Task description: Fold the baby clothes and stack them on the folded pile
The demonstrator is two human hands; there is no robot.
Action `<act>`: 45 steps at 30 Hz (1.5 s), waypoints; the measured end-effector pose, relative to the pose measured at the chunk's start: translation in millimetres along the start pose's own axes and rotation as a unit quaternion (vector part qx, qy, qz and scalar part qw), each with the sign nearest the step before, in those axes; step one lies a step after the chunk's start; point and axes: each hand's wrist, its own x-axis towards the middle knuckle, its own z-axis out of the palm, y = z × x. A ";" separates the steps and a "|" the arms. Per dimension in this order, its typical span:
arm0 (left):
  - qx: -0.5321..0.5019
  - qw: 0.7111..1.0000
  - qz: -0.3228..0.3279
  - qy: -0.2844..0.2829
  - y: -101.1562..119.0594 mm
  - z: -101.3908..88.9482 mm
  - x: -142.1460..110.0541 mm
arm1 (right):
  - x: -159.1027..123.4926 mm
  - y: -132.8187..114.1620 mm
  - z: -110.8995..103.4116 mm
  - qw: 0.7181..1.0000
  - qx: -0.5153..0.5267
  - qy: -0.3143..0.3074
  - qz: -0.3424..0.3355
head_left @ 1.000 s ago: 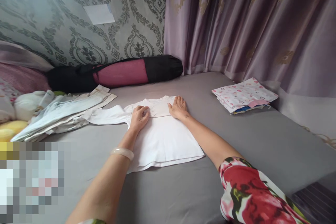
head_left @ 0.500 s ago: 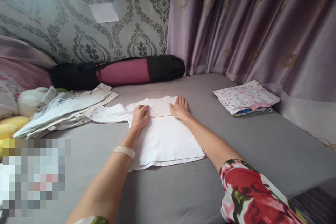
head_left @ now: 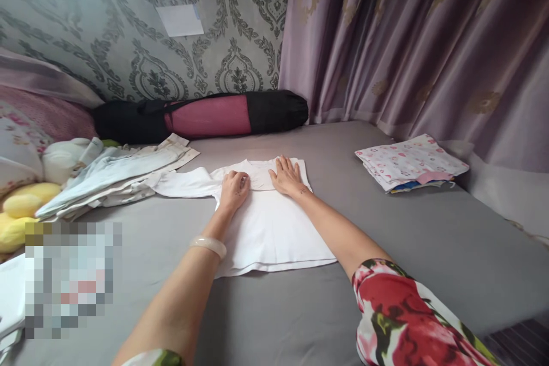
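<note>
A white long-sleeved shirt (head_left: 274, 229) lies flat on the grey sheet in front of me. One sleeve (head_left: 184, 184) stretches out to the left; across the chest runs a folded layer with a straight lower edge. My left hand (head_left: 234, 189), its fingers curled together, grips the cloth at the left shoulder, though the fingertips are partly hidden. On the upper right of the folded layer, my right hand (head_left: 286, 177) presses flat with its fingers apart. A pale bangle (head_left: 209, 246) circles my left forearm.
Several light garments (head_left: 115, 177) are heaped at left, beside plush toys (head_left: 32, 200). A folded patterned cloth stack (head_left: 409, 163) sits at right near the curtain (head_left: 386, 40). A black and pink roll bag (head_left: 206, 114) lies along the wall. A pixelated patch covers the lower left.
My right hand has slid left across the shirt's upper part, uncovering its right shoulder edge. My left hand stays at the left shoulder. The view has turned slightly left.
</note>
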 end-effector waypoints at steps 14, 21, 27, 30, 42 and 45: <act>-0.066 0.993 -0.051 0.080 -7.0 5.5 1.5 | -3.8 -11.3 -0.7 1.000 -0.006 0.000 -0.004; -0.085 0.990 -0.053 0.095 -10.0 4.2 2.5 | -15.5 -61.9 8.0 0.993 0.040 -0.027 -0.112; -0.083 0.989 -0.073 0.100 -13.0 4.2 4.5 | -12.9 -75.5 17.0 0.987 0.044 -0.032 -0.154; -0.081 0.990 -0.070 0.092 -13.7 3.6 4.2 | -12.5 -73.6 23.4 0.986 0.038 -0.025 -0.161; -0.071 0.989 -0.087 0.091 -10.5 1.2 3.6 | -14.2 -75.2 3.0 0.984 0.062 -0.067 -0.151; -0.073 0.993 -0.072 0.064 -17.1 0.7 3.0 | -41.3 -86.3 -28.1 0.974 0.173 -0.041 -0.138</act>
